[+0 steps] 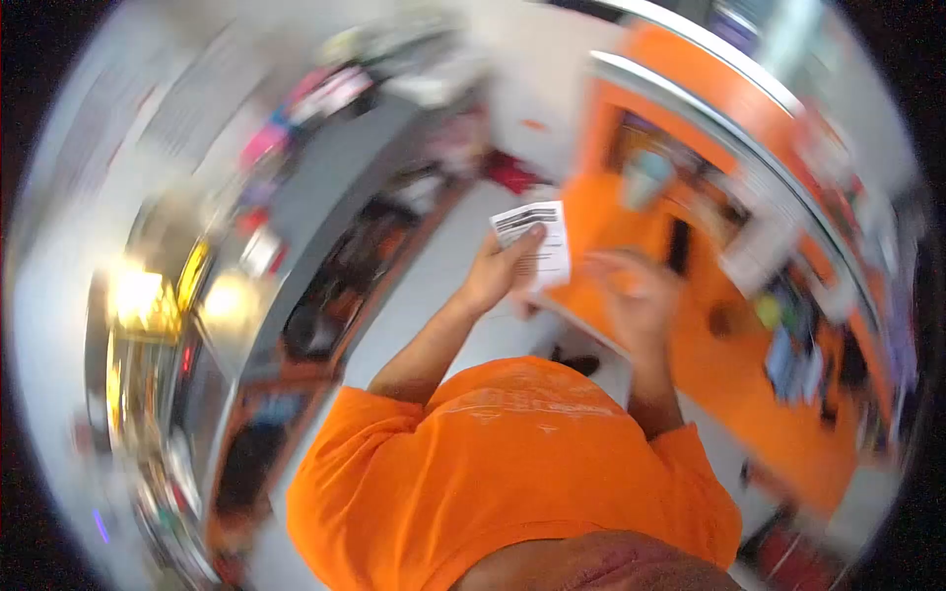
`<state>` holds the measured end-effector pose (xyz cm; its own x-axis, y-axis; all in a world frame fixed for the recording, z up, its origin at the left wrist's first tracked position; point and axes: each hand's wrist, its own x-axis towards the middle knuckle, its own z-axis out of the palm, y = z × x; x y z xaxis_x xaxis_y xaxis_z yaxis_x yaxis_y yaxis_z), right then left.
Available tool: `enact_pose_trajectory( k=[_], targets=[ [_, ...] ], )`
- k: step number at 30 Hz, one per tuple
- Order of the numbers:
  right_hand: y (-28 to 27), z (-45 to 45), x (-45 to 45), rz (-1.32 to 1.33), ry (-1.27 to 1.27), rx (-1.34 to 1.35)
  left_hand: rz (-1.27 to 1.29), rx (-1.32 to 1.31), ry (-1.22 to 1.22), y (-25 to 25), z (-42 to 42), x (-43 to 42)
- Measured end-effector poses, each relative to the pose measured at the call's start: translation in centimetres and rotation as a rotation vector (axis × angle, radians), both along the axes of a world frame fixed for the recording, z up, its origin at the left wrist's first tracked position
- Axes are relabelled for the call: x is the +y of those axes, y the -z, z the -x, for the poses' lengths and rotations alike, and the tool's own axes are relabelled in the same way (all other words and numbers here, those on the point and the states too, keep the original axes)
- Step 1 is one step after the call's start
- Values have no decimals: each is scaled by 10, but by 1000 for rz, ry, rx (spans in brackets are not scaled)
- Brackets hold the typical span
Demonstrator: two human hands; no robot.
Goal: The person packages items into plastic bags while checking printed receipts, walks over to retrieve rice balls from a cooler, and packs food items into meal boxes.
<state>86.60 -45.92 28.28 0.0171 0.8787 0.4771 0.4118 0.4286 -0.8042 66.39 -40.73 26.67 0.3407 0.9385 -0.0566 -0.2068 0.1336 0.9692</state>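
Note:
A white printed paper slip is in my left hand, with the thumb pressed on its face. Dark print lines cross its upper part, too blurred to read. To the right of the slip is my right hand, raised in front of an orange desk. It is smeared by motion, so its fingers and anything between them cannot be made out. The two hands are apart. Both forearms come out of orange sleeves.
A long dark grey counter with cluttered shelves runs along the left. Bright yellow lights glow at the far left. On the orange desk stand a pale cup, papers and blurred items. A pale floor lies between.

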Motion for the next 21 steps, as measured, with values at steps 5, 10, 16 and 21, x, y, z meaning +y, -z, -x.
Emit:
enact_pose_trajectory(
  k=[5, 10, 16, 21],
  targets=[
    [-124, 129, -30, -1122, -283, 295, -18, 26, -560, 40, 235, -108],
    [-181, 285, -60, -1512, -686, 646, 69, -68, -998, 46, 364, -241],
    [-193, 422, -64, -1595, -913, 783, 8, 31, -1392, 53, 449, -319],
    [-191, 572, -62, -1552, -897, 983, -299, 148, -1768, 41, 619, -357]
  ],
)
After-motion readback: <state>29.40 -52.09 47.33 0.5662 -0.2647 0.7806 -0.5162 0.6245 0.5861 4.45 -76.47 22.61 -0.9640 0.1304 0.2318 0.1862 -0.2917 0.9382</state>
